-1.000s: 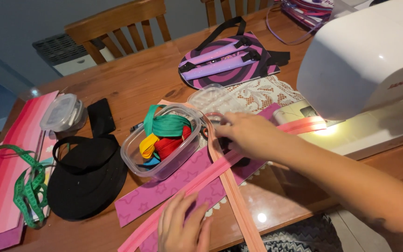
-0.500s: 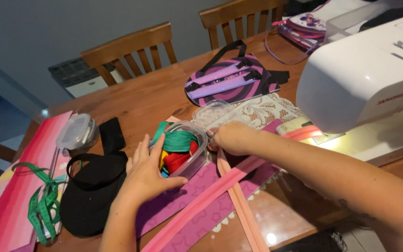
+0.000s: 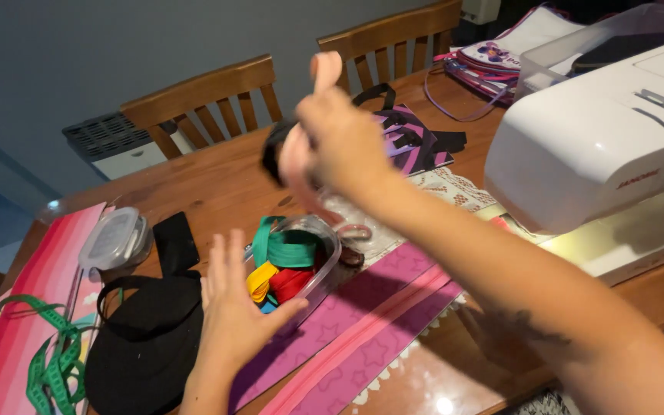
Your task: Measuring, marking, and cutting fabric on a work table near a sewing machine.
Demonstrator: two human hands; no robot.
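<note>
Two hands: right hand raised gripping pink strip, left hand flat beside clear tub

Right hand, raised above the clear plastic container: motion-blurred; what its fingers grip, a dark shape and a pale pink one, cannot be identified. The hand hides part of the purple striped bag behind the container. Left hand, at the container's left side: covers the container's near wall and some of the rolled zippers inside; its forearm is cut off by the bottom edge. White sewing machine, right of the container: cropped by the right edge. Green measuring tape, far left of the container: markings too small to read
</note>
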